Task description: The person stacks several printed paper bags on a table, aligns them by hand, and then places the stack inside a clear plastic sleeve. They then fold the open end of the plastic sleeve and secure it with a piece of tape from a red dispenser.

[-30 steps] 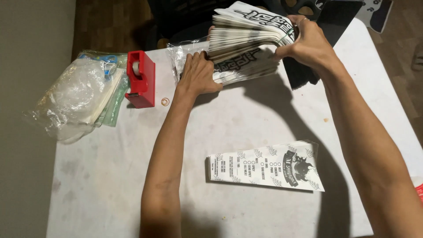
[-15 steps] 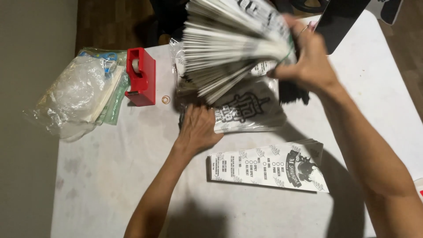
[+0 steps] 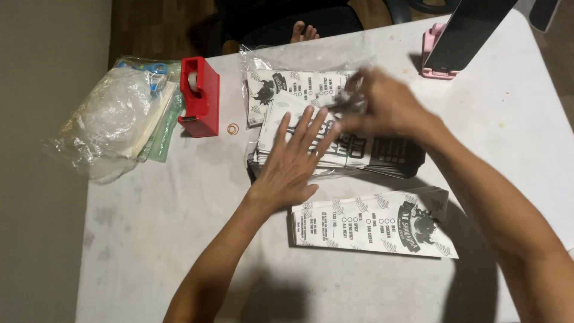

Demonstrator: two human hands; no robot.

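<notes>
a view from above of a white table (image 3: 179, 239) with two bare forearms reaching in from the bottom edge. the left hand (image 3: 296, 158) lies flat and open, fingers spread, pressing down on a thick stack of printed paper bags (image 3: 382, 152), black and white, which sits in the upper middle of the table. the right hand (image 3: 382, 107) is blurred with motion at the top edge of the same stack; its fingers appear curled around a few of the bags there, but the blur makes it impossible to tell how firmly it grips. under and behind the stack lies a clear plastic wrapper (image 3: 287, 60) with more printed bags showing through it.

nearer the viewer, just below the big stack and apart from it, a second smaller pile of bags (image 3: 371, 224) lies flat. judging by this, a small share has been set aside and the bulk remains under the hands.

to the left stands a red tape dispenser (image 3: 200, 96), a rubber band (image 3: 232, 128) just beside it, and further left a heap of clear plastic bags (image 3: 113, 122). at the top right a dark tablet (image 3: 466, 33) leans in a pink stand (image 3: 433, 57).
</notes>
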